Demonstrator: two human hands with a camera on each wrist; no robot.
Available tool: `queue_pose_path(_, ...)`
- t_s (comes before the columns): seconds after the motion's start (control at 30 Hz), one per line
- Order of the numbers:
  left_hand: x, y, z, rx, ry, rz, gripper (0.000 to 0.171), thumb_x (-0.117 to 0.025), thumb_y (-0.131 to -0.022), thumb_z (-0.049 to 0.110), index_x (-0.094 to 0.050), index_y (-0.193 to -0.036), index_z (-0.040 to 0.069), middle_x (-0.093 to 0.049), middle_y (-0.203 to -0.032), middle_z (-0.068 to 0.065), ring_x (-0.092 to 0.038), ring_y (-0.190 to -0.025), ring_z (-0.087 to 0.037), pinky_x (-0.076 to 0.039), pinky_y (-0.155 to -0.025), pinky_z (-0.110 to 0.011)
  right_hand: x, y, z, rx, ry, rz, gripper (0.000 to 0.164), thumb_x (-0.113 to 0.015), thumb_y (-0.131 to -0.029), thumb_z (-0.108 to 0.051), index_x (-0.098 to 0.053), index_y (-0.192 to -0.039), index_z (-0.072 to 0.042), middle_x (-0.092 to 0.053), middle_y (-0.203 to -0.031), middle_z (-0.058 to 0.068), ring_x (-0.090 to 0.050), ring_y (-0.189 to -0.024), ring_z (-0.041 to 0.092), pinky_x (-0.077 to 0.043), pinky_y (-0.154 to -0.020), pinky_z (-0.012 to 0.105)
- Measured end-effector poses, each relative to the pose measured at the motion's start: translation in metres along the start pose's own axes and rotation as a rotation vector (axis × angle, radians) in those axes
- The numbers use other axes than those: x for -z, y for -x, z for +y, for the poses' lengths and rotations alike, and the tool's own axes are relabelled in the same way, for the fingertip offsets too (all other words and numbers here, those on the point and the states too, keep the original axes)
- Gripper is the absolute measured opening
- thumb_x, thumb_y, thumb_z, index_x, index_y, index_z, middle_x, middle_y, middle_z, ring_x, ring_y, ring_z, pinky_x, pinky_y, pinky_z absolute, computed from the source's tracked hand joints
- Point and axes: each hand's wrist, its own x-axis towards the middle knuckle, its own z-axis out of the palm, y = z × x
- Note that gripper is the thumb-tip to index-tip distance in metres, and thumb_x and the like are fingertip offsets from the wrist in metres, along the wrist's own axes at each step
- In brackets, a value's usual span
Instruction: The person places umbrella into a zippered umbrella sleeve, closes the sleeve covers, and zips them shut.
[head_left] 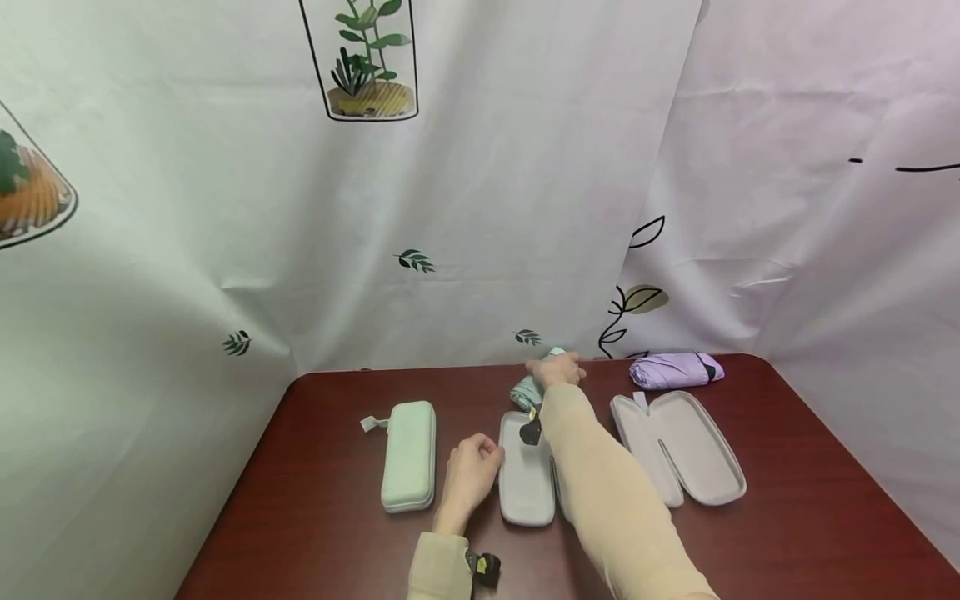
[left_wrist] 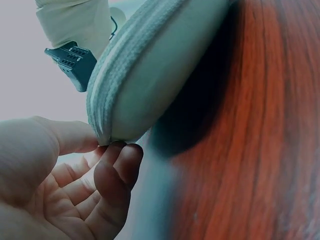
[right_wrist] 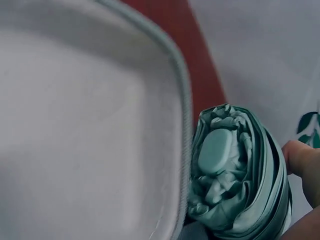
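A zip case (head_left: 527, 500) lies open in the middle, its pale inner shell facing up. The thumb and fingertips of my left hand (head_left: 471, 471) pinch its left edge; in the left wrist view the zipper rim (left_wrist: 117, 75) runs up from those fingertips. Just beyond the case's far end is a folded green umbrella (head_left: 527, 393). My right hand (head_left: 557, 369) reaches over and grips it near its far end. Its crumpled fabric end, with a smooth green cap (right_wrist: 215, 151), sits beside the case rim (right_wrist: 186, 105) in the right wrist view.
A closed mint-green case (head_left: 409, 456) with a strap lies to the left. On the right is another open case (head_left: 701, 454), with a folded purple umbrella (head_left: 675, 371) behind it. A printed cloth (head_left: 480, 183) hangs along the table's (head_left: 322, 533) back edge.
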Motion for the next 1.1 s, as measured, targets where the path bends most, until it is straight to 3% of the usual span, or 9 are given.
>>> queue_pose_path(0.2,0.0,-0.001,0.001,0.005,-0.006,0.003,0.012,-0.066,-0.086,0.017,-0.063,-0.075,0.013,-0.053,-0.057,0.005,-0.048,-0.049,-0.011,-0.04,-0.049,-0.029,0.006,0.006,-0.002,-0.045,-0.196,-0.059,0.09,-0.076,-0.076,-0.03,-0.023,-0.141,0.002,-0.036,-0.132,0.034,-0.043,-0.118,0.04,-0.046,-0.094,0.048)
queue_pose_path(0.37,0.001,-0.002,0.003,0.005,-0.008,0.001,0.011,-0.066,-0.085,0.016,-0.063,-0.075,0.012,-0.053,-0.057,0.004,-0.048,-0.05,-0.012,-0.041,-0.051,-0.03,0.01,0.007,-0.005,-0.033,-0.247,-0.103,0.092,-0.075,-0.075,-0.028,-0.021,-0.143,0.001,-0.04,-0.127,0.029,-0.046,-0.112,0.036,-0.049,-0.09,0.045)
queue_pose_path(0.47,0.001,-0.002,0.003,0.006,-0.005,-0.003,0.011,-0.066,-0.085,0.016,-0.063,-0.075,0.011,-0.053,-0.058,0.004,-0.049,-0.051,-0.012,-0.041,-0.052,-0.031,0.013,0.007,-0.009,0.002,-0.278,-0.122,0.092,-0.074,-0.075,-0.027,-0.02,-0.144,0.001,-0.042,-0.125,0.025,-0.048,-0.109,0.034,-0.048,-0.091,0.044)
queue_pose_path(0.63,0.002,-0.003,0.001,0.003,0.003,0.001,0.011,-0.066,-0.084,0.017,-0.064,-0.075,0.011,-0.054,-0.059,0.005,-0.05,-0.052,-0.012,-0.042,-0.053,-0.031,0.02,0.016,-0.021,0.099,-0.32,-0.127,0.079,-0.074,-0.073,-0.021,-0.029,-0.134,0.001,-0.045,-0.118,0.021,-0.053,-0.099,0.03,-0.05,-0.085,0.04)
queue_pose_path(0.83,0.0,-0.004,0.0,0.007,0.007,0.0,0.011,-0.067,-0.084,0.018,-0.063,-0.076,0.011,-0.055,-0.06,0.005,-0.05,-0.053,-0.012,-0.042,-0.053,-0.031,0.038,0.034,-0.027,0.202,-0.267,-0.158,0.087,-0.073,-0.074,-0.021,-0.024,-0.143,-0.001,-0.046,-0.12,0.019,-0.052,-0.102,0.031,-0.049,-0.084,0.041)
queue_pose_path(1.1,0.001,-0.005,-0.001,0.023,0.023,-0.008,0.011,-0.067,-0.084,0.018,-0.064,-0.077,0.011,-0.057,-0.061,0.005,-0.052,-0.053,-0.012,-0.043,-0.053,-0.032,0.061,0.059,-0.009,0.321,-0.064,-0.148,0.094,-0.074,-0.079,-0.028,-0.019,-0.152,-0.004,-0.05,-0.123,0.022,-0.054,-0.104,0.034,-0.049,-0.083,0.045)
